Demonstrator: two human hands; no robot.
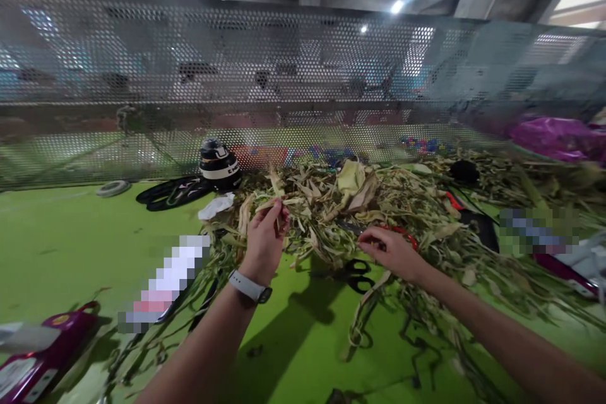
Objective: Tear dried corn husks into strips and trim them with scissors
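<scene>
My left hand (267, 233), with a pale watch on its wrist, pinches a pale dry husk strip (276, 184) between thumb and fingers. The strip stands up in front of the pile of dried husks (322, 202). My right hand (391, 251) is at the pile's front edge, its fingertips pressed together; what they hold, if anything, is hidden. Just behind it show the red handles of a pair of scissors (411, 238), partly covered by the hand. Black-handled scissors (360, 276) lie on the green surface between my two arms.
A black and white round container (220, 165) stands left of the pile, near black straps (175, 192) and a tape roll (113, 188). Purple devices (45, 347) lie at both sides. Behind runs a perforated metal screen (265, 76); a purple bag (558, 137) is far right.
</scene>
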